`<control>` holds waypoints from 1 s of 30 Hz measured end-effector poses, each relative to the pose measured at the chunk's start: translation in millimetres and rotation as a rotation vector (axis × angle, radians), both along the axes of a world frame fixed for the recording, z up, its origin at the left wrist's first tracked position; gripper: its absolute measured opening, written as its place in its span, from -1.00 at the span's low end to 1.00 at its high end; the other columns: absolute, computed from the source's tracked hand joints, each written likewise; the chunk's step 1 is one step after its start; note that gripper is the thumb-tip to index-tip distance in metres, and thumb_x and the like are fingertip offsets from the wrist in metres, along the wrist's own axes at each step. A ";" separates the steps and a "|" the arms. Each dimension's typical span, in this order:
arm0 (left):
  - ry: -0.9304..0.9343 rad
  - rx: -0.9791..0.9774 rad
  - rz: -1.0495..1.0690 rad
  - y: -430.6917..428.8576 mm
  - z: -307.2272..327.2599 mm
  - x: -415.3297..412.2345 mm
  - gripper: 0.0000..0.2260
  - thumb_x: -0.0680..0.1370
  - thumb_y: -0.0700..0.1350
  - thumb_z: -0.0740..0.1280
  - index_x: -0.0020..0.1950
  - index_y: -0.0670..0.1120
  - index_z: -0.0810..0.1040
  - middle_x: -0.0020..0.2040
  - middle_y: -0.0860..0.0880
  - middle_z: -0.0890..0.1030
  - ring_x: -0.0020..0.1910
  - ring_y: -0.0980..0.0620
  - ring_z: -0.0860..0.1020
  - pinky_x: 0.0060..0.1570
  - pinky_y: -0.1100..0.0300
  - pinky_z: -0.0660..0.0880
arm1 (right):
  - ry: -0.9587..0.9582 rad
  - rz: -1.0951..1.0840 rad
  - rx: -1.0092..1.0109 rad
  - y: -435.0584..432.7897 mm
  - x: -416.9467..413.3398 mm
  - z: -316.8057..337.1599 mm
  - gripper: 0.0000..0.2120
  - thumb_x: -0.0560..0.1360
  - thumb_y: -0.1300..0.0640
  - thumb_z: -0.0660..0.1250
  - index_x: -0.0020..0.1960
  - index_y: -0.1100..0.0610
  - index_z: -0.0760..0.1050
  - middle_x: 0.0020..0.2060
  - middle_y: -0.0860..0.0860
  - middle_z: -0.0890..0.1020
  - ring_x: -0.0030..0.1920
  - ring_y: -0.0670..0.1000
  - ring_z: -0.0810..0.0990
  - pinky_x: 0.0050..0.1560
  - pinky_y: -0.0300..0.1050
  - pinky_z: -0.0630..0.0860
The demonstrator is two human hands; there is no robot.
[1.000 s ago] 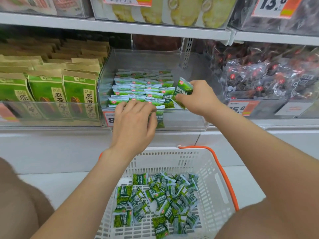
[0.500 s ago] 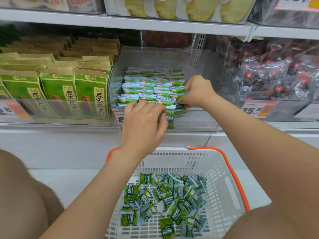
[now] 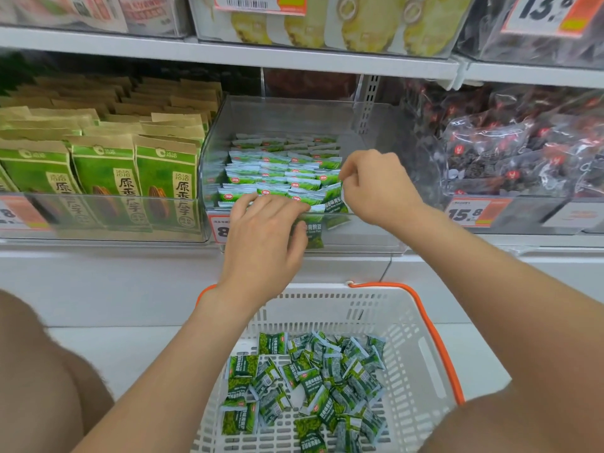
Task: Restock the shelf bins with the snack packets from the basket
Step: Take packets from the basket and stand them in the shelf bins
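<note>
Nearest, at 6 o'clock, the white basket (image 3: 408, 322) with its orange handle is cut off by the bottom edge, so its near wall is out of view. A jumble of loose packets (image 3: 310, 380) lies on its floor, pointing every way, some face up and some showing the silver back. Both forearms cross above it, and the left one hides the basket's far left corner.

Beyond, the left hand (image 3: 264, 237) rests on the front lip of the clear bin (image 3: 294, 116), fingers spread and bent over the front row, thumb tucked below. It covers most of a price tag (image 3: 219, 227). An upright green packet (image 3: 312, 233) stands at 3 o'clock of the thumb tip, long axis running 12 to 6, print right way up. Whether the hand grips it or it merely stands behind the clear front wall is not clear.

At 2 o'clock of the left hand, the right hand (image 3: 376, 188) is curled, thumb and forefinger pinching the top edge of a snack packet (image 3: 333, 199). That packet hangs at 9 o'clock of the knuckles at the right end of the front row, long axis near vertical, top tilted slightly right, its lower part blurred through the plastic.

Behind them, rows of packets (image 3: 281, 168) fill the bin floor, overlapped like shingles with only their top strips showing.

At 9 o'clock stand green seed bags (image 3: 104, 178); at 3 o'clock dark sweets bags (image 3: 523, 152), their print illegible.
</note>
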State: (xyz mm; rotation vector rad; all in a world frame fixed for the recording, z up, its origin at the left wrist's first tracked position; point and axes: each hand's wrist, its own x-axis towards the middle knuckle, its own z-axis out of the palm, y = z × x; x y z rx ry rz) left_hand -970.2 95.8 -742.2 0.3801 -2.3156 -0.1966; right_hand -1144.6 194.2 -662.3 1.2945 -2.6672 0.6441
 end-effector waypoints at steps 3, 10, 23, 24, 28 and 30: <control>0.136 -0.013 -0.026 5.0 -1.1 2.6 -0.74 0.58 -0.28 0.35 0.25 -0.12 0.63 0.28 -0.05 0.63 0.38 -0.13 0.51 0.51 -0.13 0.26 | 0.098 0.107 -0.142 18.8 42.9 10.0 -0.79 0.40 0.07 0.17 -0.16 0.02 0.59 -0.29 0.00 0.65 -0.24 0.16 0.59 -0.11 0.05 0.62; 0.009 0.026 -0.093 17.8 -65.6 22.8 -0.95 0.47 -0.21 0.32 -0.09 -0.11 0.54 -0.18 -0.01 0.53 -0.20 -0.10 0.48 -0.29 0.04 0.36 | 0.021 0.374 0.531 39.4 96.9 -18.1 -0.84 0.53 0.06 0.26 -0.22 0.02 0.40 -0.30 -0.03 0.36 -0.24 0.14 0.47 -0.24 -0.09 0.43; -1.599 0.432 0.022 13.8 -242.6 75.5 -0.75 0.65 -0.33 0.25 0.31 -0.23 0.53 0.29 -0.25 0.51 0.19 -0.24 0.62 0.13 -0.10 0.58 | 0.093 0.707 1.036 19.6 135.2 -124.7 -0.92 0.60 0.26 0.27 0.00 0.10 0.42 -0.13 0.03 0.44 -0.32 0.01 0.45 -0.42 -0.10 0.32; -1.635 0.409 0.001 14.4 -250.5 76.8 -0.61 0.63 -0.40 0.24 0.43 -0.17 0.48 0.50 -0.26 0.35 0.20 -0.23 0.62 0.07 -0.05 0.59 | 0.088 0.719 1.048 18.4 135.7 -126.9 -0.91 0.61 0.26 0.27 0.01 0.09 0.42 -0.12 0.03 0.44 -0.32 0.00 0.45 -0.42 -0.10 0.33; -1.682 0.500 0.033 14.2 -272.0 75.7 -0.48 0.64 -0.39 0.24 0.60 -0.16 0.33 0.69 -0.24 -0.14 0.33 -0.25 0.55 0.15 -0.06 0.51 | 0.078 0.735 1.057 14.6 133.4 -132.6 -0.90 0.61 0.27 0.26 0.05 0.09 0.42 -0.09 0.03 0.46 -0.32 0.00 0.45 -0.40 -0.09 0.35; -1.644 0.432 0.033 6.6 -282.9 75.0 -0.52 0.71 -0.25 0.21 0.64 -0.21 0.24 0.68 -0.23 0.07 0.51 -0.26 0.39 0.45 -0.12 0.37 | 0.089 0.735 1.066 12.8 130.8 -135.7 -0.91 0.61 0.27 0.26 0.05 0.09 0.43 -0.10 0.03 0.49 -0.33 0.00 0.45 -0.42 -0.10 0.34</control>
